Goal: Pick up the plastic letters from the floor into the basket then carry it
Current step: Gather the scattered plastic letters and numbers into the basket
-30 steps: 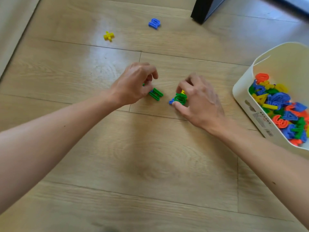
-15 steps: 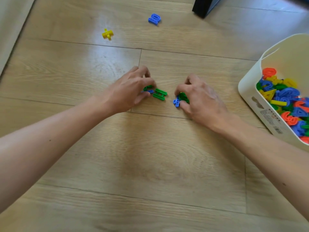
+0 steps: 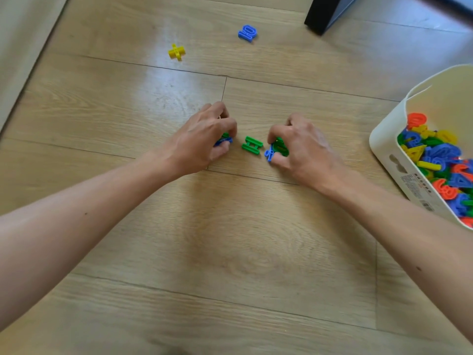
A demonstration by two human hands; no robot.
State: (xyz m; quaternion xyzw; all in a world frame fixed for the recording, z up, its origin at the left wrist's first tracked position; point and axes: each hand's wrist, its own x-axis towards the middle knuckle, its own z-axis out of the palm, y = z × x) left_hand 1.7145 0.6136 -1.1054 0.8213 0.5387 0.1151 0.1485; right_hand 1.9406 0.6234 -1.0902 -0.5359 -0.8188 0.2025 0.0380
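Note:
My left hand (image 3: 204, 139) is curled low on the wooden floor, its fingers closed on a blue and a green plastic piece (image 3: 224, 140). My right hand (image 3: 299, 147) grips a green piece (image 3: 280, 147) and a small blue piece (image 3: 269, 154). Between the hands a green letter H (image 3: 252, 145) lies flat and free. Farther away lie a yellow cross-shaped piece (image 3: 176, 52) and a blue piece (image 3: 247, 33). The white basket (image 3: 389, 149) stands at the right, holding several coloured letters and numbers.
A dark furniture leg (image 3: 322, 14) stands on the floor at the top right. A pale wall or skirting edge (image 3: 18, 47) runs along the left side. Bare wooden floor stretches toward me below the hands.
My left hand lowered to the floor and closed on pieces left of the green H. My right hand kept its grip on the green and blue pieces. The view shifted slightly.

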